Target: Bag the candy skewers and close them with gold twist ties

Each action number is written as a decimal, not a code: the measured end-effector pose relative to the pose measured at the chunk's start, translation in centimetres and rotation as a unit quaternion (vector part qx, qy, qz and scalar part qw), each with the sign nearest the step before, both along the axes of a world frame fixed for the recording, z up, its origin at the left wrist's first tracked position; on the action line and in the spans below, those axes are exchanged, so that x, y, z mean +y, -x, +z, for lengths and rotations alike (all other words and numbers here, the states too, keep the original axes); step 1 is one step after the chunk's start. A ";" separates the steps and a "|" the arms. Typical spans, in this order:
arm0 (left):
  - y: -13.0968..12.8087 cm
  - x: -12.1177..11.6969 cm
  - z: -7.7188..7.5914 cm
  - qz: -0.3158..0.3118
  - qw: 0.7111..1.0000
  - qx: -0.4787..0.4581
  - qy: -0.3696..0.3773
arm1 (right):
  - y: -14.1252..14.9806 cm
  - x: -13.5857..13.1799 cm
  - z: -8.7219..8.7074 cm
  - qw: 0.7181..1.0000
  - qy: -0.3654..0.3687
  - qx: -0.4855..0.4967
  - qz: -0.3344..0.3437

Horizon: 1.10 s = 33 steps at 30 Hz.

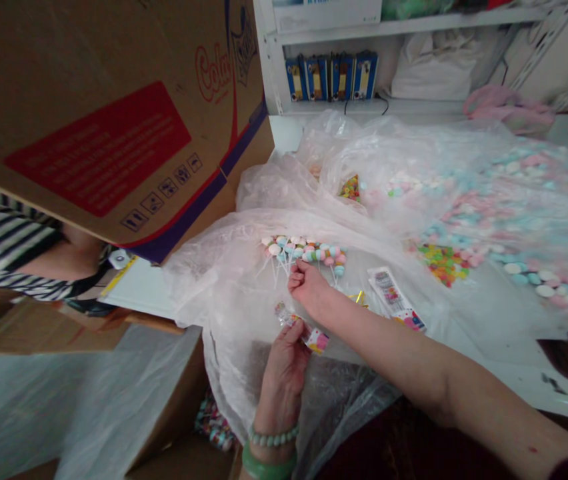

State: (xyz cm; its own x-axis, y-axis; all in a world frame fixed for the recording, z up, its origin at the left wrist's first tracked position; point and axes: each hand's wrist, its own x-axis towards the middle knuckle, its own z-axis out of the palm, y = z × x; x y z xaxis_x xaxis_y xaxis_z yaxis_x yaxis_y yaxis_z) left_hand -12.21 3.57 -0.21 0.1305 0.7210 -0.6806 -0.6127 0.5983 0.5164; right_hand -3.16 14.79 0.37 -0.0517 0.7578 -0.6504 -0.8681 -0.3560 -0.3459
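Observation:
My left hand (289, 357), with a bead bracelet and a green bangle at its wrist, pinches a small clear printed candy bag (316, 339) between thumb and fingers. Just beyond it my right hand (308, 283) is closed, its fingertips at the white stick of a candy skewer (291, 252). Around that lie several more marshmallow candy skewers (321, 253) in pink, white and blue, with their sticks pointing toward me. Beside my right forearm is a stack of flat printed bags (391, 297). Gold twist ties (359, 299) show partly behind that forearm.
Plastic sheeting (224, 267) covers the table. Loose pastel candies (484, 213) and green-orange gummies (443, 263) lie at the right. A large carton (114, 120) stands at the left, near a person's striped sleeve (9, 233). Below, an open box (179, 427) holds packed candy (214, 423).

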 end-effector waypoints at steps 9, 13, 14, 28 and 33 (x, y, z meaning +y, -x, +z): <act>0.7 0.1 0.5 0.065 0.997 0.008 0.037 | -1.3 -2.2 1.1 0.998 0.056 -0.006 -0.012; 1.3 0.8 1.7 0.087 0.996 0.005 0.014 | -3.4 -8.2 1.3 0.994 0.072 -0.080 0.024; 1.4 1.0 2.1 0.094 0.996 0.004 0.009 | -4.2 -10.0 1.3 0.992 0.069 -0.103 0.036; -3.0 1.9 4.5 0.050 0.992 -0.112 0.040 | -11.1 -22.5 3.2 0.720 -0.192 -0.649 0.154; -4.0 1.4 5.2 0.033 0.993 -0.104 0.038 | -11.6 -22.5 3.2 0.730 -0.195 -0.639 0.143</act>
State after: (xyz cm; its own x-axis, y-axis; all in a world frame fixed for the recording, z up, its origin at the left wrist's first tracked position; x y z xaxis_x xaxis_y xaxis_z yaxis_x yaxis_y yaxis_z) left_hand -8.21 5.00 4.99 0.2281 0.6807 -0.6962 -0.7407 0.5854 0.3296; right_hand 8.39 -7.69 3.53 0.2174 0.9751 -0.0434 0.3431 -0.1180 -0.9318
